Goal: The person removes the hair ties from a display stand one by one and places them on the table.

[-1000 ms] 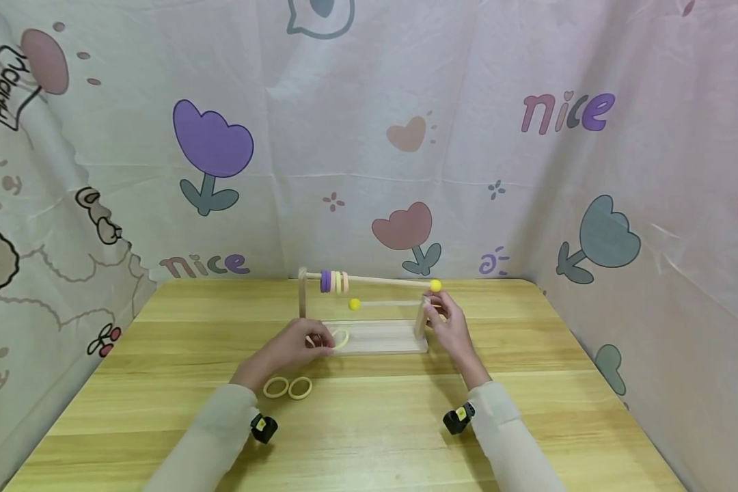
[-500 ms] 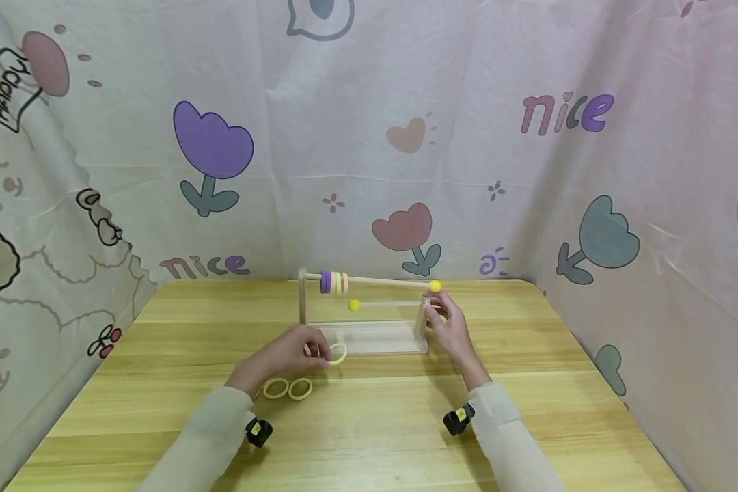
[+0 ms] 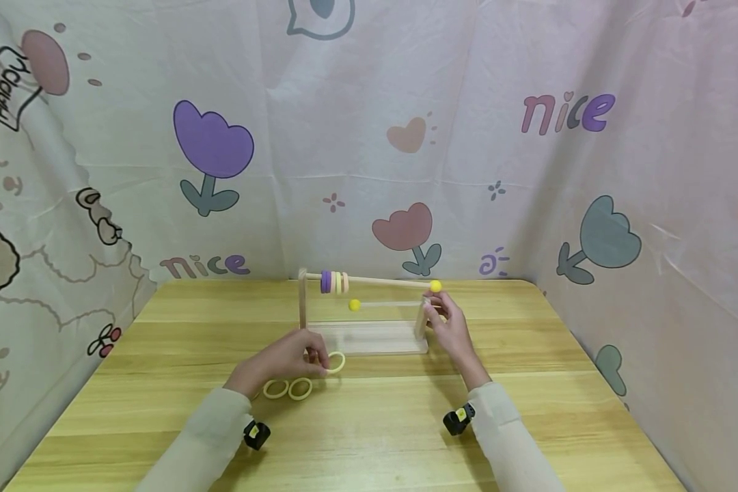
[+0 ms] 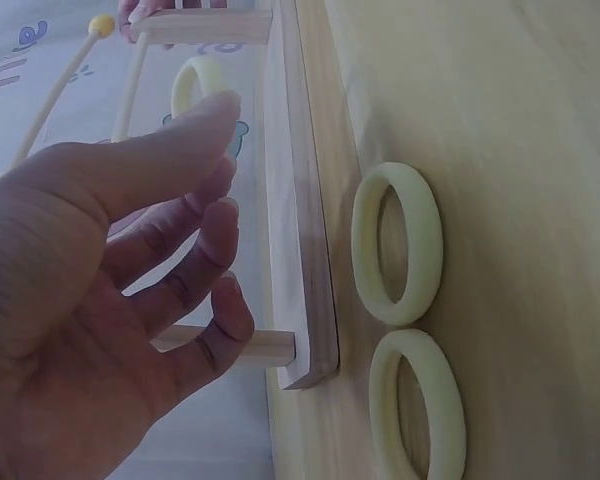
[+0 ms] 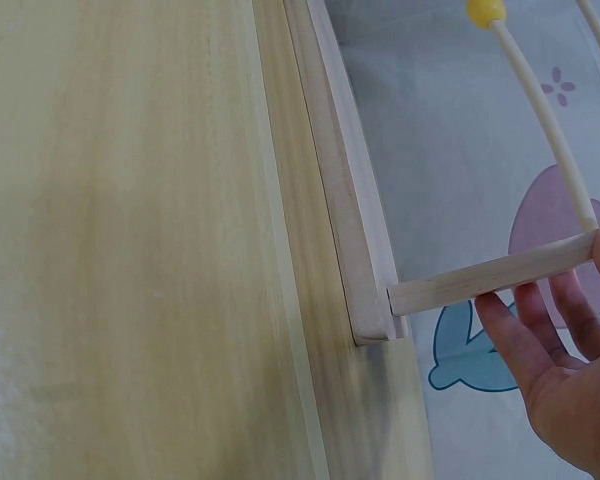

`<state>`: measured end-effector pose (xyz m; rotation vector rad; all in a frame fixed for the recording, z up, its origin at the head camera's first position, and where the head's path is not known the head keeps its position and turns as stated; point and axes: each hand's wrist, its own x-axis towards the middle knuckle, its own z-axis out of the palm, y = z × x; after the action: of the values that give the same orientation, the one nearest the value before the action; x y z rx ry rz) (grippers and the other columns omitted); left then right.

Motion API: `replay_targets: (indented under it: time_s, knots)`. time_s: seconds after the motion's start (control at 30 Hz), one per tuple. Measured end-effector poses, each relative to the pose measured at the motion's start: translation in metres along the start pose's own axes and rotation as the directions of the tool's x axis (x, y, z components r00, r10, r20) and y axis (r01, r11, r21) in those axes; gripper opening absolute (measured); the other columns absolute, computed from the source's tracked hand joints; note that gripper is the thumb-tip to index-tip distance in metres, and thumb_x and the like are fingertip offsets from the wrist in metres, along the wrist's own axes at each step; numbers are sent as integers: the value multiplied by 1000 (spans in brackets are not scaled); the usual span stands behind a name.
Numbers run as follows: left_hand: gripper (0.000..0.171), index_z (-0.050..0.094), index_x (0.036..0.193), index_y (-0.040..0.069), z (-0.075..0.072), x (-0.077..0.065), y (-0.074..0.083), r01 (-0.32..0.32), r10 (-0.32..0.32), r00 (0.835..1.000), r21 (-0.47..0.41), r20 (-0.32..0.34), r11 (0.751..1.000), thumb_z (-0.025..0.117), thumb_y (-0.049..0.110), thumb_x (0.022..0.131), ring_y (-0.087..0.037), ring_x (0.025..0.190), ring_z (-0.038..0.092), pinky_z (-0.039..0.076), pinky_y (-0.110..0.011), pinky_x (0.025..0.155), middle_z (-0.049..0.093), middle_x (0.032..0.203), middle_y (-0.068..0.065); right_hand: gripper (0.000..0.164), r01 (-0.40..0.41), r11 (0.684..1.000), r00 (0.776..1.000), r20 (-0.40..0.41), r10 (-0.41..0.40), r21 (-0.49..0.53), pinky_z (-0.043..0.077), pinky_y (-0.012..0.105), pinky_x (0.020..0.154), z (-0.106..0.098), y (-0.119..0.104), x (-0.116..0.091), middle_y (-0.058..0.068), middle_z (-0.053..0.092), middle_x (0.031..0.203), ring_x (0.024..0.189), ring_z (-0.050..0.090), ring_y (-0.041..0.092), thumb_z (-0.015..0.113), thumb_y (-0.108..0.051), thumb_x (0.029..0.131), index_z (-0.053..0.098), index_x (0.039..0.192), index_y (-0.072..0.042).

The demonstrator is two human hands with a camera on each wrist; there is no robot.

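My left hand [image 3: 292,355] pinches a pale yellow ring [image 3: 337,362] between thumb and fingertips, just in front of a wooden stand's base [image 3: 369,338]. In the left wrist view the same ring [image 4: 200,75] shows beyond the thumb. My right hand [image 3: 452,328] grips the stand's short right post [image 5: 500,272], thumb near its top and fingers underneath in the right wrist view. From that post a thin rod runs left to a yellow ball [image 3: 354,305]. The taller left post [image 3: 303,297] carries a rod with several purple, yellow and pinkish rings [image 3: 334,281], ending in another yellow ball [image 3: 435,285].
Two pale yellow rings, one left [image 3: 276,389] and one right [image 3: 300,389], lie side by side on the wooden table [image 3: 381,437]. The edge of another ring peeks out beside the left wrist. Behind the table hangs a printed cloth [image 3: 344,137].
My left hand has drawn the pinched ring back toward me, from over the stand's base to in front of it. The right hand has stayed on the post.
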<state>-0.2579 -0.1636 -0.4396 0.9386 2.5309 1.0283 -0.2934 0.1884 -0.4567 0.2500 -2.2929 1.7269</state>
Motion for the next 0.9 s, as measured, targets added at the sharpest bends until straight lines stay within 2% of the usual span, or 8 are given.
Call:
replay_targets:
  time_s: [0.1,0.3,0.43,0.6,0.73,0.9]
  knots:
    - [6,76,88,11,1,-1,-1,2,-2,1000,2,6,1000,82,12,87,-10,79,58,53,-21,71,67,88,3,29,8,1000,1000,-8,-8,2,63,36,84,0,4,1,25,65,125,110,63,34,57,-13,106,60,132,0]
    - [6,76,88,10,6,-1,-3,-28,28,1000,13,6,1000,82,10,85,-6,78,57,52,-20,71,68,88,1,28,21,1000,1000,-6,-21,6,64,39,85,0,4,1,24,65,124,107,63,31,57,-13,106,60,132,-1]
    - [7,77,88,10,10,-1,-5,-18,18,1000,20,6,1000,83,10,85,-6,79,56,51,-20,71,68,88,1,28,14,1000,1000,-5,-14,3,64,39,84,-1,4,2,25,64,126,109,63,32,57,-12,106,59,132,-1]
    - [10,75,86,12,14,-3,-5,26,-26,1000,-10,10,1000,85,12,83,-10,78,56,50,-21,69,66,87,3,29,-23,1000,1000,2,23,14,62,50,90,0,2,3,27,63,128,112,62,34,55,-8,106,58,133,0]
    - [11,75,85,13,15,-3,-4,24,-24,1000,-16,4,1000,85,12,82,-11,78,55,49,-22,68,65,86,2,29,-35,999,999,17,35,18,59,58,93,-1,-11,-1,30,62,128,112,61,37,54,-4,106,57,133,5]
    - [11,75,85,14,15,-4,-4,21,-21,1000,-1,0,1000,85,14,82,-11,78,55,49,-21,69,65,88,1,28,-23,1000,999,36,23,3,59,58,93,-4,-33,-9,31,62,127,111,62,37,54,-3,105,56,132,7]
